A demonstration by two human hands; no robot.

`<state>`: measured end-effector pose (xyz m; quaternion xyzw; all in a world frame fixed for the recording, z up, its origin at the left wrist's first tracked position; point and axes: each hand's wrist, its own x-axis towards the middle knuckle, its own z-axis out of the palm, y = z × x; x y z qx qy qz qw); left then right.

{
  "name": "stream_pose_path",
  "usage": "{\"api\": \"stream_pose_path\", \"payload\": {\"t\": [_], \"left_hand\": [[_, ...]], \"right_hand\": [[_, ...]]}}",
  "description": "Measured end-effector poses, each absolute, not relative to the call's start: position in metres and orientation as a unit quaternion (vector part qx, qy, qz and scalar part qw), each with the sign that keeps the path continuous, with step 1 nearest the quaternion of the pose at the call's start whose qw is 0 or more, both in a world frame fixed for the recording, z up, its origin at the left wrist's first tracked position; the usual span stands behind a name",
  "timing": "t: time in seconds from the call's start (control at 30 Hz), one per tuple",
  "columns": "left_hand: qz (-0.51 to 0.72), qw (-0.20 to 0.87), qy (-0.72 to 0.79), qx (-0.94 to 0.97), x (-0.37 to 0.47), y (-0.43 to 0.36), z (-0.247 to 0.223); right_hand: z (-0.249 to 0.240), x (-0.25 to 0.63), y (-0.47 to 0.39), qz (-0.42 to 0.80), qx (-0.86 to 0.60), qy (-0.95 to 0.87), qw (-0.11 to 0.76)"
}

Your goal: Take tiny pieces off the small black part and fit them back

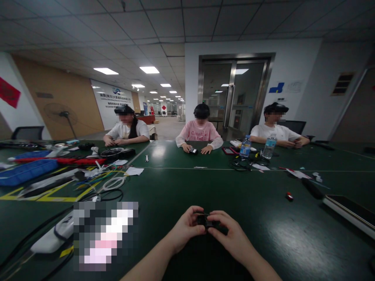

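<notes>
Green table (164, 249) with scattered items

Blue tray (29, 171) and cables (113, 183) left; two water bottles (245, 146) far right.

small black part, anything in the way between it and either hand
Nothing visible: the left hand and right hand already hold the small black part between them, above the green tabletop.

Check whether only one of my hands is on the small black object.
No, the left hand and the right hand both have fingers on the small black object.
</notes>
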<state>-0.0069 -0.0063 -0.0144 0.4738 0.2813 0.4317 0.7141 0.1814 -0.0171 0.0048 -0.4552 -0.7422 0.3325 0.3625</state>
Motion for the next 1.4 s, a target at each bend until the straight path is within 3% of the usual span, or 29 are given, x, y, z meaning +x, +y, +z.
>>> {"api": "stream_pose_path", "payload": {"t": [1.4], "left_hand": [[0.430, 0.729, 0.272, 0.458, -0.0069, -0.0058, -0.0130]], "right_hand": [[0.0064, 0.1773, -0.0180, 0.351, -0.451, -0.733, 0.369]]}}
